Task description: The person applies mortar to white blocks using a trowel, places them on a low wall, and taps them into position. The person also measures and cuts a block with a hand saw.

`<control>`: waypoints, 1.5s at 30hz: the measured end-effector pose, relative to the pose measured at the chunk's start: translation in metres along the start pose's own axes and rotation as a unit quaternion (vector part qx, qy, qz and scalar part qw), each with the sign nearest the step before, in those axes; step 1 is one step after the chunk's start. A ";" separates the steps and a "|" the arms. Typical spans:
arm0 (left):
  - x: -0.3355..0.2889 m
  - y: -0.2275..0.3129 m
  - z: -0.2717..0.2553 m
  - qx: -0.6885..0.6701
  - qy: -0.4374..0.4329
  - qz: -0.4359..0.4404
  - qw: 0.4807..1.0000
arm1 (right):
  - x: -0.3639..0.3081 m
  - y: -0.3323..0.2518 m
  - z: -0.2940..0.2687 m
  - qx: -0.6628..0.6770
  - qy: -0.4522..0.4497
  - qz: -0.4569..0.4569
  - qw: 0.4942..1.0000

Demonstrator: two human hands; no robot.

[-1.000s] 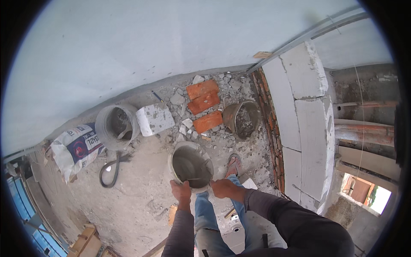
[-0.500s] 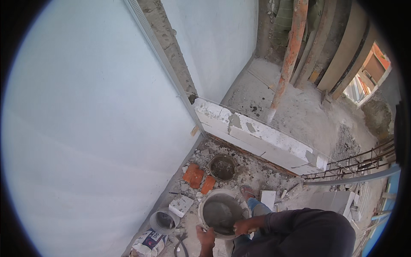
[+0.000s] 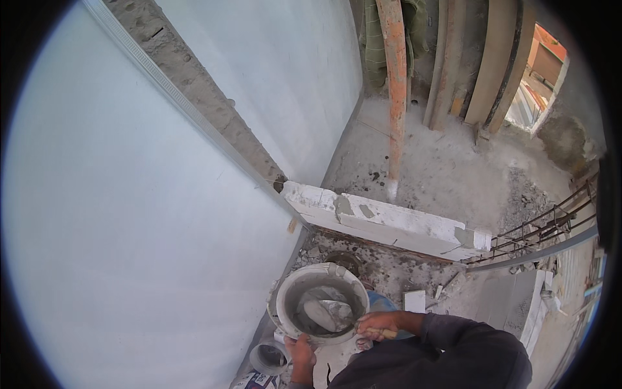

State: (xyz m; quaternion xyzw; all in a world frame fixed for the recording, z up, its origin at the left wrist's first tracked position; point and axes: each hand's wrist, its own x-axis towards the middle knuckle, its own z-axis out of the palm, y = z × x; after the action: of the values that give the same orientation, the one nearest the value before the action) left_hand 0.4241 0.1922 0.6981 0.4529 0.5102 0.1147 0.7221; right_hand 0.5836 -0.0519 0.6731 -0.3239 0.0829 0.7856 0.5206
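A white bucket smeared with grey mortar is in front of me, tilted so its inside shows. My left hand is closed on its near left rim. My right hand grips the wooden handle of a trowel at the right rim. The trowel's rounded blade lies inside the bucket against wet mortar; my fist covers part of the handle. Beyond the bucket, a round mortar tub on the floor is partly hidden.
A low wall of white blocks crosses ahead, with a thin string along it. White sheeting stands at left. A smaller bucket and a bag are near left; a white block and rebar are at right.
The bucket has come up and nearer, tilted more, and now hides the orange brick pieces. Both hands moved with it. The view has shifted a little.
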 end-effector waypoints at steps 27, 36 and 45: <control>0.009 0.003 -0.035 0.683 -0.032 -0.030 0.729 | 0.173 -0.432 -0.117 -0.505 0.486 -0.228 0.675; 0.033 -0.049 -0.056 0.482 0.130 -0.059 0.864 | 0.172 -0.372 -0.153 -0.457 0.520 -0.371 0.619; 0.041 -0.041 -0.059 0.464 0.147 -0.075 0.870 | 0.182 -0.417 -0.163 0.046 0.173 -0.247 0.953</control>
State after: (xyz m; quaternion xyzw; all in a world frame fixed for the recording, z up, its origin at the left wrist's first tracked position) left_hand 0.3810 0.2262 0.6367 0.6746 0.6369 -0.1247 0.3518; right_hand 0.9708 0.1957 0.5248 -0.4407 0.1252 0.5602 0.6902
